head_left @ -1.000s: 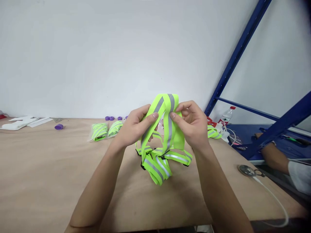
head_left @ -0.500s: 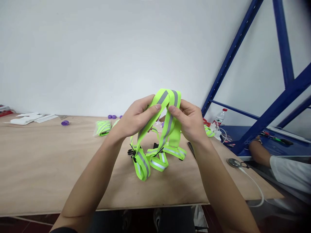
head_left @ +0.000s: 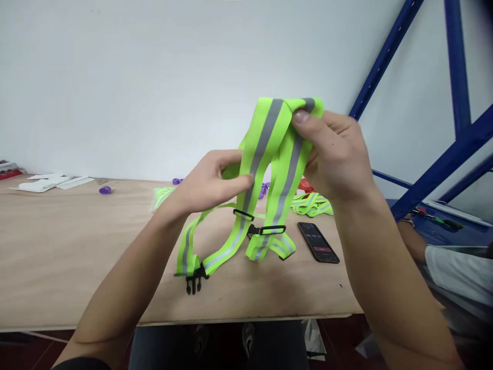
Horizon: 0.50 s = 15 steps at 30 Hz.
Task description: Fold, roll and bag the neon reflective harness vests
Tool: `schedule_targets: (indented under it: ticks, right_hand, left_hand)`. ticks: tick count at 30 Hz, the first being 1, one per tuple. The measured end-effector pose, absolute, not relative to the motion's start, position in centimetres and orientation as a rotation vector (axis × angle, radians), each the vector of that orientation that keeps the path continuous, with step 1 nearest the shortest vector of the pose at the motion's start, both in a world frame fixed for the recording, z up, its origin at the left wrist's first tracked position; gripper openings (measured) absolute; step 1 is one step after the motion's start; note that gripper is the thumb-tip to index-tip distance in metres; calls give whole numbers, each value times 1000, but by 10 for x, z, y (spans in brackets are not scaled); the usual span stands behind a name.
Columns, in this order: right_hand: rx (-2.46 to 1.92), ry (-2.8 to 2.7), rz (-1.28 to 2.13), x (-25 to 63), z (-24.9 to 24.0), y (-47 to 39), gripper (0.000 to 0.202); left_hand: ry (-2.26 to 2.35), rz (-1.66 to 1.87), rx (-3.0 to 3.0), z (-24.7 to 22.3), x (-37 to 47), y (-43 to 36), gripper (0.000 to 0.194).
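A neon yellow reflective harness [head_left: 263, 136] with grey stripes hangs in front of me, its lower straps reaching the wooden table. My right hand [head_left: 335, 146] pinches the top of its straps between thumb and fingers. Lower down, my left hand [head_left: 215, 180] has its thumb in front of the left strap and its fingers behind it, closed round the webbing. Black slide adjusters [head_left: 272, 230] sit on both straps. A black side-release buckle prong [head_left: 194, 280] dangles at the lower left, near the table surface.
A phone [head_left: 318, 242] showing a timer lies right of the harness. Behind are another reflective strap bundle [head_left: 313, 204], a bagged one [head_left: 162, 195] and purple rings [head_left: 105, 190]. White sheets [head_left: 50, 182] lie far left. A blue metal frame [head_left: 442, 159] and a person's sleeve [head_left: 458, 272] are at right.
My right hand has raised the harness top up and to the right. My left hand has slid lower along the left strap. The straps have straightened and the phone has come into fuller view.
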State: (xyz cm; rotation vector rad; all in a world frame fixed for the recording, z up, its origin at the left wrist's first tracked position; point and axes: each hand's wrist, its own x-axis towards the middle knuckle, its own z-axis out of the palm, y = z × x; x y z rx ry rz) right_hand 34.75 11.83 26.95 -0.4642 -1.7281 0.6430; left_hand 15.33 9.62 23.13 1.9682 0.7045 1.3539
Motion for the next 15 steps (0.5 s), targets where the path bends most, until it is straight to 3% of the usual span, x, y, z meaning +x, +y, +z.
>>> schedule_targets:
  ticks: [6,15]
  right_hand:
    - [-546,-1667,734,346,264,131,41]
    - [-626,-1586,684,345,264,133,52]
  left_hand:
    - [443,1194,1609,222,146,111,27]
    - [428,1116,1583,207,163,109,24]
